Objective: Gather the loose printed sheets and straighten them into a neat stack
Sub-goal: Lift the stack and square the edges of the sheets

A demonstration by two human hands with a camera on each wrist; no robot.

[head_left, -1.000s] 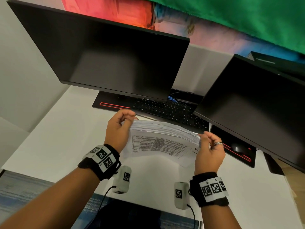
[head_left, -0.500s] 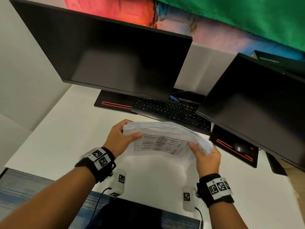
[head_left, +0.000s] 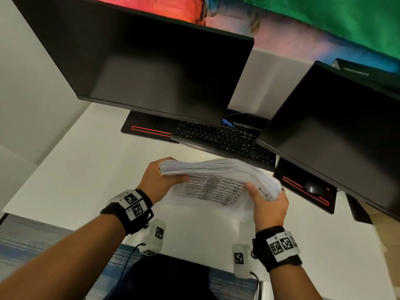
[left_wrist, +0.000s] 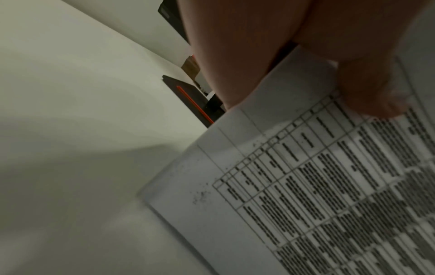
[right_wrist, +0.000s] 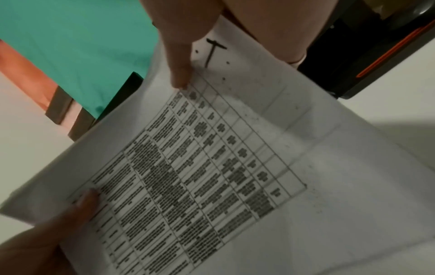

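A thick stack of printed sheets (head_left: 213, 180) stands tilted on the white desk (head_left: 86, 174), its near face showing a printed table. My left hand (head_left: 159, 181) grips the stack's left end, thumb across the front sheet. My right hand (head_left: 267, 205) grips the right end, thumb on the front and fingers behind. The left wrist view shows the table sheet (left_wrist: 306, 186) under my thumb. In the right wrist view the same sheet (right_wrist: 212, 167) is held with both thumbs on it. The upper edges of the sheets are fanned and uneven.
Two dark monitors (head_left: 147, 68) (head_left: 337, 135) hang over the back of the desk. A black keyboard (head_left: 223, 138) lies just behind the stack. A black mouse (head_left: 311, 188) sits on a red-trimmed mat (head_left: 303, 191) at the right.
Both hands shifted their grip from the top corners to the side ends, thumbs now on the front sheet. The stack moved slightly nearer and its top leans further forward.
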